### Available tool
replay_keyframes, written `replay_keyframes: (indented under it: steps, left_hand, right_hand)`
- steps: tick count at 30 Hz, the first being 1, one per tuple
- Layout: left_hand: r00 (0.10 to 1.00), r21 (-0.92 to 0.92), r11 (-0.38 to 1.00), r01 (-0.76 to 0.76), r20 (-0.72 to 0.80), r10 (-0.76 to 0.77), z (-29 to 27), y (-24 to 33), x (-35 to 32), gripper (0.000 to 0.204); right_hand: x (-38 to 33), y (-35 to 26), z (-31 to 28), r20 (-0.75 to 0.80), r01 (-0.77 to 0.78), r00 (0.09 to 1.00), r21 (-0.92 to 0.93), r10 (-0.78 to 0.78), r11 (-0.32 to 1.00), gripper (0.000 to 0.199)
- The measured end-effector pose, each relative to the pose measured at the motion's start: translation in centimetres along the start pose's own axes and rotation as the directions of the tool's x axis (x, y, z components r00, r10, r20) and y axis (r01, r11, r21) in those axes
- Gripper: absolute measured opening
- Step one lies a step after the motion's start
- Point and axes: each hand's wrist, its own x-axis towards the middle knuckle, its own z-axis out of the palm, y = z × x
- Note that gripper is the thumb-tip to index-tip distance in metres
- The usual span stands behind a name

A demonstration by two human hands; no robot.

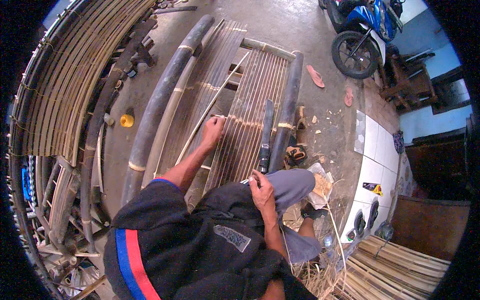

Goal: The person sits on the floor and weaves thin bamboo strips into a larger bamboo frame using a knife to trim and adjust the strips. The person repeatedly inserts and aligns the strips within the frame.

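My left hand [213, 129] is closed above the slatted bamboo bench [255, 85], its fingertips pinching a small thin stick, pale and brown, too small to name surely. Beside that hand, a long pale bamboo strip [215, 100] lies slantwise along a gap between the slats. My right hand [262, 191] rests by my right thigh, fingers loosely bent and apart, with no object visible in it. Just beyond its fingertips is the black handle of a machete [267, 127], which lies on the slats with its blade pointing away, beside the thick right-hand bamboo rail [290, 100].
A second slatted bamboo piece [85, 65] stands at left, near a yellow roll [127, 120]. Pink sandals [315, 76] and a blue motorbike [367, 30] are at the far right. Bamboo scraps [320, 270] and bundled strips [400, 265] lie at the near right.
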Motion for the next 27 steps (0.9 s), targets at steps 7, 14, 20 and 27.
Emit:
replay_keyframes:
  steps: [7, 14, 20, 27]
  left_hand:
    - [0.881, 0.778, 0.581, -0.239, -0.078, 0.467, -10.6, -2.3, -13.1, 0.041]
    - [0.981, 0.706, 0.708, -0.001, -0.137, 0.137, -14.5, -6.3, -18.3, 0.037]
    - [0.939, 0.752, 0.646, -0.131, -0.116, 0.325, -15.6, -10.6, -16.8, 0.03]
    - [0.975, 0.566, 0.819, -0.099, -0.111, 0.195, -10.7, -4.6, -15.5, 0.034]
  right_hand:
    - [0.8, 1.1, 0.2, 0.013, 0.044, 0.999, -0.082, -0.043, 0.996, 0.036]
    - [0.6, 0.4, 0.4, 0.046, 0.106, 0.994, -0.1, -0.102, 0.989, 0.037]
    - [0.1, 0.3, 0.7, 0.037, 0.114, 0.993, -0.079, -0.112, 0.99, 0.036]
    - [-0.5, 0.7, 0.9, -0.026, 0.163, 0.986, -0.127, -0.167, 0.978, 0.035]
